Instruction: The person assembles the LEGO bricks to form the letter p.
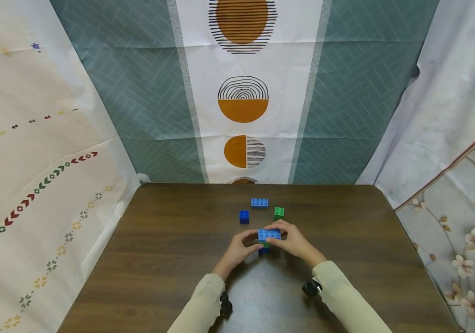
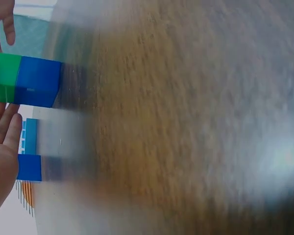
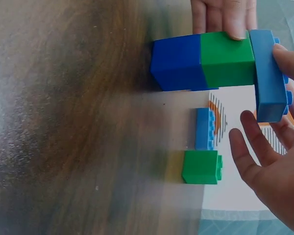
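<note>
In front of me is a stack of toy building bricks: a dark blue brick (image 3: 179,63) at the bottom, a green brick (image 3: 227,61) on it, and a long light blue brick (image 1: 264,234) across the top, overhanging to the right. My left hand (image 1: 239,248) holds the stack at the green brick between thumb and fingers. From the other side, my right hand (image 1: 293,240) pinches the light blue brick, its lower fingers extended free in the right wrist view. No gap shows between the green and light blue bricks.
Just beyond the hands lie a second light blue long brick (image 1: 259,202), a small dark blue brick (image 1: 243,217) and a small green brick (image 1: 279,212). The brown wooden table (image 1: 170,259) ends at a patterned curtain (image 1: 245,157) behind.
</note>
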`<state>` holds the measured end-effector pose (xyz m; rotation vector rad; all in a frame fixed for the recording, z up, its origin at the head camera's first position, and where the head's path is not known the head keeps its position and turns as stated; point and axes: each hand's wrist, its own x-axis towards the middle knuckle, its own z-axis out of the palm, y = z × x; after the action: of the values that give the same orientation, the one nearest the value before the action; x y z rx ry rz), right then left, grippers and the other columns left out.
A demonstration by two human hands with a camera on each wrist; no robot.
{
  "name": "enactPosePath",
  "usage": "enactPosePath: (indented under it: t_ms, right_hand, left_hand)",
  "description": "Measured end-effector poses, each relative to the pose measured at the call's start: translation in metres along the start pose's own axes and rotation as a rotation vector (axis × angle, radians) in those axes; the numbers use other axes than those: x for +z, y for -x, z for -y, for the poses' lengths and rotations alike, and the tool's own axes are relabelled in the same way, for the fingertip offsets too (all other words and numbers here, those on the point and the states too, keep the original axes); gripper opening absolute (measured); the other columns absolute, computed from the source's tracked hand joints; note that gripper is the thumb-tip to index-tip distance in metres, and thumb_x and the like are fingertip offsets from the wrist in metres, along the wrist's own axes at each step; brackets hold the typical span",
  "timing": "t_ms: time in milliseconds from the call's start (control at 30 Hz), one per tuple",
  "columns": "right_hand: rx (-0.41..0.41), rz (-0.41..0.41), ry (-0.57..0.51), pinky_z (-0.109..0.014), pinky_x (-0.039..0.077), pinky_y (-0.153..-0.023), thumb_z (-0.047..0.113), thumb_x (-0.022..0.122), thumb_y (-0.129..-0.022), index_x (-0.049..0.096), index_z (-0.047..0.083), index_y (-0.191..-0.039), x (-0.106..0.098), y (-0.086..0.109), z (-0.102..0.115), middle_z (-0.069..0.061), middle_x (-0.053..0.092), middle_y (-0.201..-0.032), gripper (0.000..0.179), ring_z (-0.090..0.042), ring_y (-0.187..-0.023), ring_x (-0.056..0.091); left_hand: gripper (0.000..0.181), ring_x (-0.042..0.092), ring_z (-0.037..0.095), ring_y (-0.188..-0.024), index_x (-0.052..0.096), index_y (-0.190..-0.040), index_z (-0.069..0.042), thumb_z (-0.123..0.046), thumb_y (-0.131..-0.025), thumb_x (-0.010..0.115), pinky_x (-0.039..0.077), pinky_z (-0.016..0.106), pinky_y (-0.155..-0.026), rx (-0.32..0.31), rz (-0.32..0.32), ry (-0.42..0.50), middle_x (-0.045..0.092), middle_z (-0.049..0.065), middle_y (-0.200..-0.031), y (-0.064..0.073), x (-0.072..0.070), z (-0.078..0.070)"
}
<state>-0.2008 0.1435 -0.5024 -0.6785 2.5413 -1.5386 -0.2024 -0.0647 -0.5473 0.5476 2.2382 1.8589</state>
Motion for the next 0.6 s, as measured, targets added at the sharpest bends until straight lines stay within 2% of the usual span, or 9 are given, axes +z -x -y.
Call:
enactPosePath:
  t_ms: [167,300,467,600]
  right_hand:
    - [-0.012,-0.026,0.007,-0.04,0.051,-0.076,0.007,0.071,-0.086,0.066,-0.002,-0.116,0.005,-0.002,-0.012,-0.019,0.061,-0.109,0.031,-0.035,-0.091,0.056]
    - [-0.026,-0.038,0.018,-0.039,0.051,-0.075,0.011,0.072,-0.087,0.067,0.002,-0.117,0.011,-0.007,-0.032,-0.014,0.062,-0.109,0.032,-0.03,-0.091,0.056]
    - [0.001,-0.021,0.029,-0.033,0.051,-0.077,0.022,0.074,-0.086,0.068,0.012,-0.117,0.01,-0.009,-0.043,-0.006,0.063,-0.11,0.033,-0.02,-0.091,0.055]
    - [0.039,-0.002,0.034,-0.032,0.05,-0.079,0.029,0.075,-0.085,0.069,0.016,-0.116,0.007,-0.009,-0.042,-0.001,0.062,-0.109,0.034,-0.017,-0.091,0.053]
  left_hand:
    - [0.038,0.056,0.036,-0.117,0.06,-0.124,0.002,-0.005,-0.088,0.069,0.043,0.05,-0.102,0.001,-0.004,0.042,0.062,0.019,-0.122,-0.001,-0.001,-0.001]
    - [0.036,0.057,0.038,-0.114,0.061,-0.121,0.002,-0.003,-0.087,0.07,0.044,0.05,-0.101,0.021,-0.026,0.047,0.062,0.021,-0.119,-0.004,0.0,0.009]
    - [0.035,0.06,0.03,-0.113,0.063,-0.121,-0.002,-0.004,-0.087,0.07,0.047,0.039,-0.099,0.013,-0.046,0.024,0.065,0.015,-0.117,-0.009,0.003,0.029]
    - [0.035,0.06,0.024,-0.113,0.063,-0.121,-0.005,-0.008,-0.087,0.071,0.047,0.034,-0.099,-0.007,-0.045,0.024,0.065,0.01,-0.118,-0.01,0.003,0.032]
